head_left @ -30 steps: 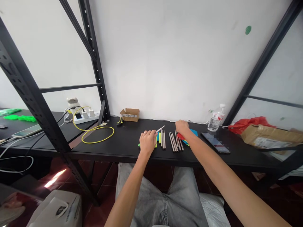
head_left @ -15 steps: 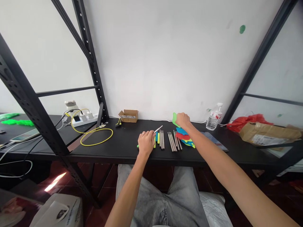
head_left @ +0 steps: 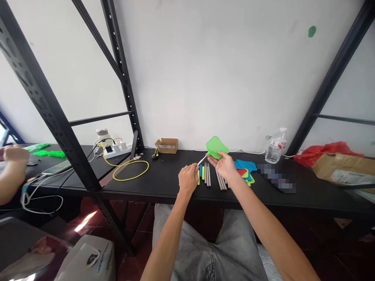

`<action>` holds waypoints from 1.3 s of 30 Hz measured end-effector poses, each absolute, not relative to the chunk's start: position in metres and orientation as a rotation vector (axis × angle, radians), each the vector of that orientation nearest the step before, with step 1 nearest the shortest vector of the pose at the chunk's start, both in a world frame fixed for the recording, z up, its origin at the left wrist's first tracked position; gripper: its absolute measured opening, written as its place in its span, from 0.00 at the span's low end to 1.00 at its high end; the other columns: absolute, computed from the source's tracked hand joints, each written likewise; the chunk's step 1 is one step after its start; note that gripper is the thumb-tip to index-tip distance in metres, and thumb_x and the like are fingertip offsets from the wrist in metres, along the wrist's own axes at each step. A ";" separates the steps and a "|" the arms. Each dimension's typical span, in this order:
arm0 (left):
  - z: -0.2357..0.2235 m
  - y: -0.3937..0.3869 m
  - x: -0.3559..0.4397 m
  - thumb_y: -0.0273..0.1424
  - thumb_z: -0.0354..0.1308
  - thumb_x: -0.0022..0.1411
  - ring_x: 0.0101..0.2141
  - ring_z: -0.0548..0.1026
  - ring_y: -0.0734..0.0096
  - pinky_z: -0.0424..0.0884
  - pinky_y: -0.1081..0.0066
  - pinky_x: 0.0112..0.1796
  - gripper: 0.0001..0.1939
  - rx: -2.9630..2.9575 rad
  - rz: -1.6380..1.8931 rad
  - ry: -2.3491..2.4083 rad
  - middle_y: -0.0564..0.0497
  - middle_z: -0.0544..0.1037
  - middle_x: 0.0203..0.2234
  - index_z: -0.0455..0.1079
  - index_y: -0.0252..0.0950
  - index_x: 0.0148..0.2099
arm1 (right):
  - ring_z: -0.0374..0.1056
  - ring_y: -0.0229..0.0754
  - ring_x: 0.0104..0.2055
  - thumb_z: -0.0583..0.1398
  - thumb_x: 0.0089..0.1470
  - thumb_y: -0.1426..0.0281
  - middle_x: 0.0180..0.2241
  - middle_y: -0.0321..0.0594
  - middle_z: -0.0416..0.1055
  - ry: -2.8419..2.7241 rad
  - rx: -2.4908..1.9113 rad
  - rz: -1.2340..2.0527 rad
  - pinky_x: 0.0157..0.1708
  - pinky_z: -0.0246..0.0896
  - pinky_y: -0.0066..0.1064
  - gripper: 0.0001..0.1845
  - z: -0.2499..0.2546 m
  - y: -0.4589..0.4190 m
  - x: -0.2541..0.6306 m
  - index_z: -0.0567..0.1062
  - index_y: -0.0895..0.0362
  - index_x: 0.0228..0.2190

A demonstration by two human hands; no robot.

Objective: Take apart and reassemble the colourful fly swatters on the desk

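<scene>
My left hand (head_left: 188, 179) is shut on a thin silver metal rod (head_left: 201, 160), whose tip points up and right toward a green mesh plastic fly swatter head (head_left: 217, 147). My right hand (head_left: 224, 166) grips that head by its lower edge, holding it above the black table top (head_left: 158, 175). The rod's tip is very close to the head, but contact cannot be told. Just right of my left hand lie several upright-aligned metal rods (head_left: 207, 175) and yellow-green handles (head_left: 201, 172). More rods (head_left: 221, 180) lie beside them, and a pile of coloured swatter heads (head_left: 243, 171) lies to the right.
A co-worker's hand (head_left: 14, 155) is at the far left over another table. A water bottle (head_left: 275, 151), blurred phone (head_left: 277, 178), small cardboard box (head_left: 166, 145), coiled yellow cable (head_left: 130, 171), power strip (head_left: 114, 151) and black shelf uprights (head_left: 129, 105) stand around.
My right hand has lifted the green swatter head off the pile and moved it left, toward the rod in my left hand. The view has shifted slightly.
</scene>
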State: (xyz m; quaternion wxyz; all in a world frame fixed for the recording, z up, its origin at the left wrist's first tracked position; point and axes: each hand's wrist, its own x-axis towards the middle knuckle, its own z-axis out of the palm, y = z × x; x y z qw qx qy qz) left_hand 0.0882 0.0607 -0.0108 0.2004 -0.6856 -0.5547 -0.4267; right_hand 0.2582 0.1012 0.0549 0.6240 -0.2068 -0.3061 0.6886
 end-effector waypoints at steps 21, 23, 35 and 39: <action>-0.008 0.058 0.089 0.35 0.42 0.72 0.32 0.74 0.66 0.61 0.71 0.35 0.18 -1.980 -1.082 -1.677 0.48 0.79 0.31 0.74 0.39 0.47 | 0.78 0.44 0.37 0.60 0.56 0.75 0.31 0.30 0.71 -0.684 -0.435 1.439 0.44 0.74 0.45 0.13 0.039 0.098 0.253 0.59 0.50 0.35; -0.007 0.058 0.089 0.35 0.42 0.72 0.32 0.75 0.66 0.60 0.71 0.34 0.18 -1.989 -1.072 -1.688 0.48 0.79 0.31 0.74 0.39 0.47 | 0.78 0.44 0.38 0.60 0.57 0.74 0.33 0.32 0.72 -0.726 -0.419 1.435 0.45 0.74 0.43 0.11 0.039 0.098 0.253 0.60 0.50 0.35; -0.012 0.060 0.088 0.36 0.39 0.73 0.29 0.75 0.69 0.54 0.72 0.27 0.19 -2.042 -1.082 -1.732 0.50 0.79 0.28 0.72 0.40 0.47 | 0.78 0.43 0.39 0.62 0.56 0.70 0.38 0.33 0.73 -0.883 -0.468 1.347 0.43 0.75 0.42 0.13 0.032 0.099 0.250 0.61 0.50 0.37; -0.012 0.060 0.089 0.37 0.40 0.73 0.30 0.75 0.69 0.56 0.73 0.27 0.19 -2.030 -1.101 -1.727 0.49 0.79 0.28 0.73 0.39 0.47 | 0.78 0.44 0.39 0.63 0.55 0.70 0.37 0.34 0.72 -0.867 -0.530 1.294 0.41 0.76 0.40 0.14 0.031 0.095 0.244 0.61 0.51 0.36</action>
